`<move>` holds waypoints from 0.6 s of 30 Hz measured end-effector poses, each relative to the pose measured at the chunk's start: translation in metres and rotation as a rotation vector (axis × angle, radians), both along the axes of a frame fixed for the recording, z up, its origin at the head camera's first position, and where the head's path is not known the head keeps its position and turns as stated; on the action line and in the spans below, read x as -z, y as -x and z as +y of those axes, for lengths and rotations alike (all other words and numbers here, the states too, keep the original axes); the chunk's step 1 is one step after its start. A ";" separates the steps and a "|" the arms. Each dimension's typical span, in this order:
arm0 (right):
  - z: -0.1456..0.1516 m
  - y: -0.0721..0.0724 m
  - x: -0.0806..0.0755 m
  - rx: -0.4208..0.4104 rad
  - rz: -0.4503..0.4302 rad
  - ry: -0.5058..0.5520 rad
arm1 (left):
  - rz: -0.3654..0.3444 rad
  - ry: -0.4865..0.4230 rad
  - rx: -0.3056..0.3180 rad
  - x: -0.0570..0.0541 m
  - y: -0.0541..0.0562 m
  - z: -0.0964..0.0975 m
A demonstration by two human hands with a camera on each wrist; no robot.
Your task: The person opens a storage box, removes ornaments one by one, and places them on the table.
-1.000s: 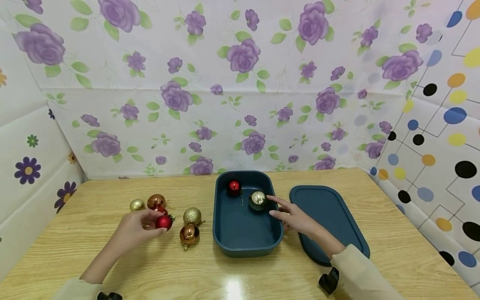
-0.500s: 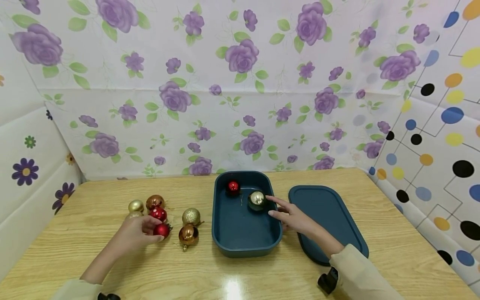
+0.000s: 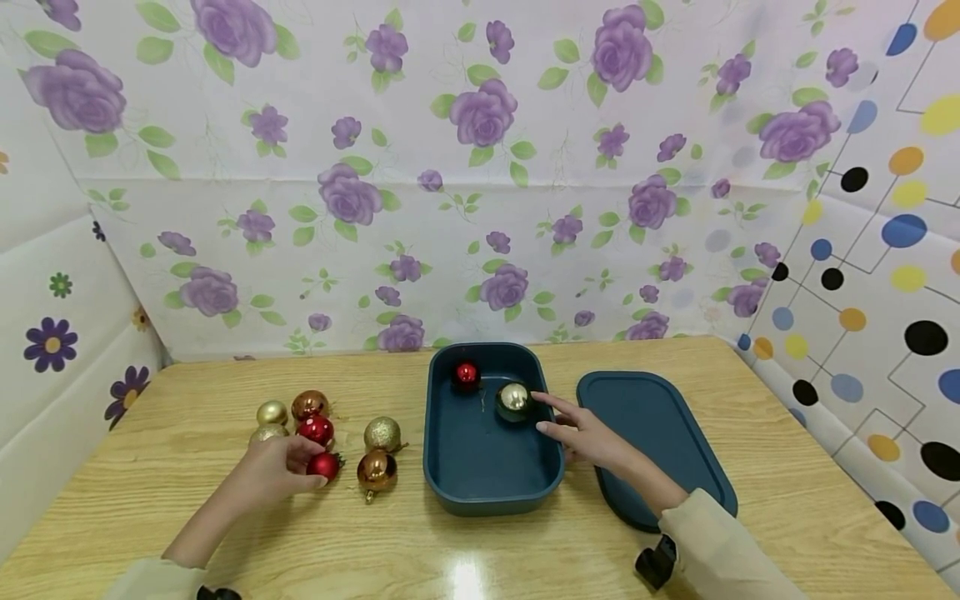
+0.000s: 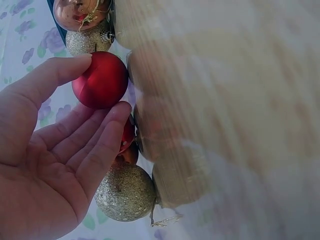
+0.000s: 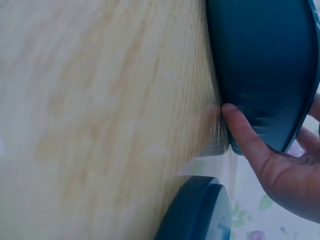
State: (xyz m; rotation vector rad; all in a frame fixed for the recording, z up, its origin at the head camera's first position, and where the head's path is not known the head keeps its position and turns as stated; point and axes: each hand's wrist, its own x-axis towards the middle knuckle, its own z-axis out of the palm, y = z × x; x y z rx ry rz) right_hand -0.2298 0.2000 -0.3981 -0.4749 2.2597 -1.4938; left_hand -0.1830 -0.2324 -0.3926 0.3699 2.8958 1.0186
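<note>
My left hand (image 3: 266, 475) pinches a matte red Christmas bauble (image 3: 324, 467) between thumb and fingertips, low at the table. In the left wrist view the thumb lies on this red bauble (image 4: 102, 80), fingers below it. Just behind sit a shiny red bauble (image 3: 316, 429), a copper one (image 3: 310, 405), a smooth gold one (image 3: 272, 412) and a glittery gold one (image 3: 267, 432). My right hand (image 3: 588, 433) rests straight-fingered across the right wall of the dark blue box (image 3: 435, 467), one fingertip beside a shiny pale-gold bauble (image 3: 514, 402). One finger touches the outer wall in the right wrist view.
A red bauble (image 3: 467, 376) lies at the back of the box. Left of the box stand a glittery gold bauble (image 3: 382, 433) and a copper bauble (image 3: 377, 471). The dark blue lid (image 3: 660, 446) lies flat to the right. A flowered cloth (image 3: 450, 250) hangs behind the table.
My left hand has brought the matte red bauble slightly down and toward me, in front of the shiny red one, exposing the glittery gold bauble behind. The right hand keeps its place.
</note>
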 end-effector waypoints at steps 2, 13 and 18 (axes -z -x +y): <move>0.000 0.000 0.000 0.002 -0.004 0.000 | -0.001 0.000 -0.001 0.000 0.000 0.000; -0.001 0.000 0.000 -0.012 0.009 0.009 | -0.009 -0.008 -0.006 -0.002 -0.002 0.001; -0.001 0.000 0.000 -0.010 0.000 0.016 | 0.003 -0.007 -0.006 -0.005 -0.003 0.002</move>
